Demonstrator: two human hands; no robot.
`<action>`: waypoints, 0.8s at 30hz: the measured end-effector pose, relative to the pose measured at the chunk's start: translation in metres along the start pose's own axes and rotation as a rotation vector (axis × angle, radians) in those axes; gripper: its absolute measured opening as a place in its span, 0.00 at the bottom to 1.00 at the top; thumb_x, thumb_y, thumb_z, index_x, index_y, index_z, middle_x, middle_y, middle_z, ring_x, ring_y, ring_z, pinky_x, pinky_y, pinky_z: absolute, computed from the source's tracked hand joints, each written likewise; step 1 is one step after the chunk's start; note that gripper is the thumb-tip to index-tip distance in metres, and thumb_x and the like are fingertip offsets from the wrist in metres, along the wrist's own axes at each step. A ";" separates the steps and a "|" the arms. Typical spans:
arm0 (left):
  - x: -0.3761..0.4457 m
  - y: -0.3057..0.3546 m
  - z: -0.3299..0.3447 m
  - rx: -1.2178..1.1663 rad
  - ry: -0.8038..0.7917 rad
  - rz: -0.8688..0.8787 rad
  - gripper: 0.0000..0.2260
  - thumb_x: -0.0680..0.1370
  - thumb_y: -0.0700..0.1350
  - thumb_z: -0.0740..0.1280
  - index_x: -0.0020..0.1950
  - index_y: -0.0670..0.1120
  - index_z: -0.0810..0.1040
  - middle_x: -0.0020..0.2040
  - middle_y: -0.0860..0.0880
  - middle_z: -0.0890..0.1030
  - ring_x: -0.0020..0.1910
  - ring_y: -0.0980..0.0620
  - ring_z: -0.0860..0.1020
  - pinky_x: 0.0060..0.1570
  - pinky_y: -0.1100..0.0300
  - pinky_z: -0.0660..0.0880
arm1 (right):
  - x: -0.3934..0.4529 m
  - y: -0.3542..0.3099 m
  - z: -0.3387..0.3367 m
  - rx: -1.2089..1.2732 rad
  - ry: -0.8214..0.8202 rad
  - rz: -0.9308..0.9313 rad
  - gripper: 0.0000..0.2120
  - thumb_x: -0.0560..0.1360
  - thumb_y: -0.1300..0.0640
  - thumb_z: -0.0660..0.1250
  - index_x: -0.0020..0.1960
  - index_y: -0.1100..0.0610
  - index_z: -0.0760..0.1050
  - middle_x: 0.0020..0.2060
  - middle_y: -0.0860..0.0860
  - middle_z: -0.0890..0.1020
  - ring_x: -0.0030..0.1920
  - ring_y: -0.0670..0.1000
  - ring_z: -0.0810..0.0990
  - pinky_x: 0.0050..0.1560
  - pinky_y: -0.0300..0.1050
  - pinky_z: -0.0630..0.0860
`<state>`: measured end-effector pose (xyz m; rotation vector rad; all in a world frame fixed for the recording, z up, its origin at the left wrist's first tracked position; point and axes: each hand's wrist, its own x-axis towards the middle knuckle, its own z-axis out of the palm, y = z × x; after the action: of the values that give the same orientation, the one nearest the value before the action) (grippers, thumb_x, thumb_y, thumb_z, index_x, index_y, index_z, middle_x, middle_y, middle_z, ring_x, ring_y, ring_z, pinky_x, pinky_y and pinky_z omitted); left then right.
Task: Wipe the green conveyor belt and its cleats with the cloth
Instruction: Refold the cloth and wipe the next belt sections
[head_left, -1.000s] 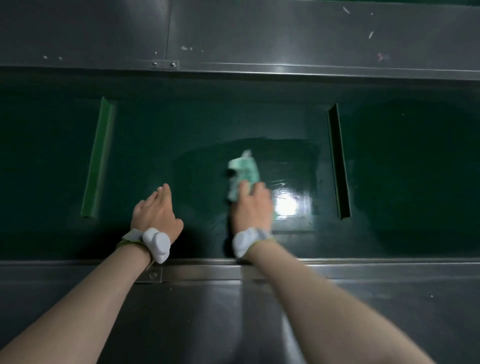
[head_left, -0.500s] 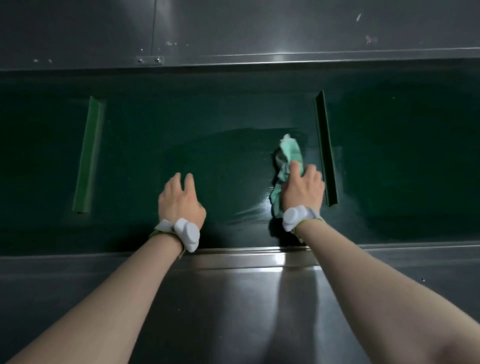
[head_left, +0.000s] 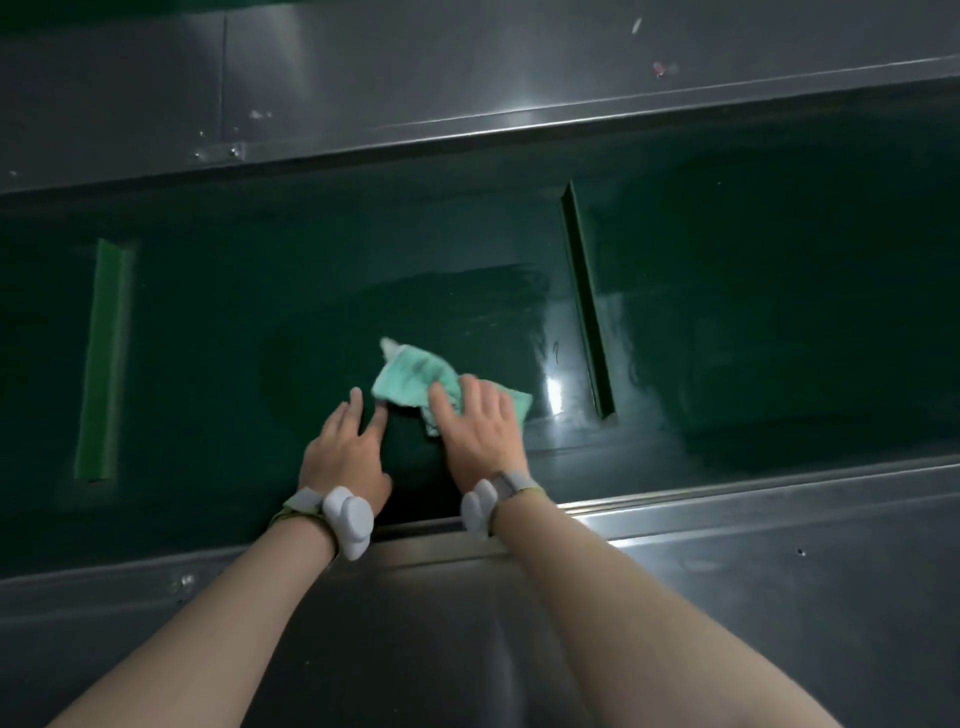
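Now, nearest to the person stands the steel side panel (head_left: 727, 597) of the machine, and both forearms reach over its rail, each with a grey band and a white sensor (head_left: 347, 514) at the wrist. The left hand (head_left: 347, 451) rests flat on the green conveyor belt (head_left: 234, 322) with the fingers straight and released, holding nothing. Just beside it the right hand (head_left: 480, 427) presses the cloth (head_left: 415, 379) down on the belt with spread, nearly straight fingers; whether the thumb pinches a fold I cannot tell. Half a second ago this hand and the cloth were against the right cleat (head_left: 587, 301); they have now swept back to the left, near the left hand, in the middle of the section. A wet, shining area (head_left: 558, 395) lies between the cloth and that cleat, so I judge this part of the belt is mostly wiped, while the left cleat (head_left: 101, 358), well apart, looks dry and probably not yet done. Beyond the belt is the far steel wall (head_left: 467, 67) with small specks on it. The room is dim.
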<state>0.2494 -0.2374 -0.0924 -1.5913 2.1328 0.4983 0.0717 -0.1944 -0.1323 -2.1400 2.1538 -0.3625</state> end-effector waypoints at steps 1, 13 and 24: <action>0.003 -0.001 -0.003 0.019 -0.046 -0.019 0.39 0.75 0.44 0.68 0.83 0.52 0.54 0.84 0.45 0.51 0.82 0.43 0.54 0.70 0.48 0.71 | 0.007 0.017 -0.004 -0.020 -0.001 0.039 0.23 0.73 0.60 0.59 0.68 0.57 0.74 0.55 0.62 0.76 0.47 0.62 0.75 0.47 0.56 0.70; 0.009 -0.010 -0.004 0.072 -0.129 0.046 0.43 0.76 0.53 0.67 0.84 0.51 0.43 0.84 0.46 0.41 0.82 0.42 0.49 0.65 0.51 0.75 | 0.066 0.035 -0.030 -0.164 -0.120 0.506 0.23 0.74 0.65 0.61 0.68 0.59 0.73 0.52 0.62 0.75 0.45 0.61 0.74 0.38 0.52 0.67; 0.018 -0.117 -0.034 -0.313 0.312 -0.011 0.23 0.75 0.36 0.67 0.71 0.43 0.76 0.68 0.41 0.75 0.61 0.37 0.75 0.53 0.42 0.78 | 0.032 0.032 -0.025 -0.139 -0.089 0.582 0.27 0.69 0.63 0.74 0.67 0.61 0.72 0.56 0.66 0.73 0.50 0.66 0.74 0.44 0.56 0.76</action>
<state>0.3530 -0.3023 -0.0773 -1.9610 2.3602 0.6420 0.0347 -0.2239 -0.1122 -1.4368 2.6640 -0.0675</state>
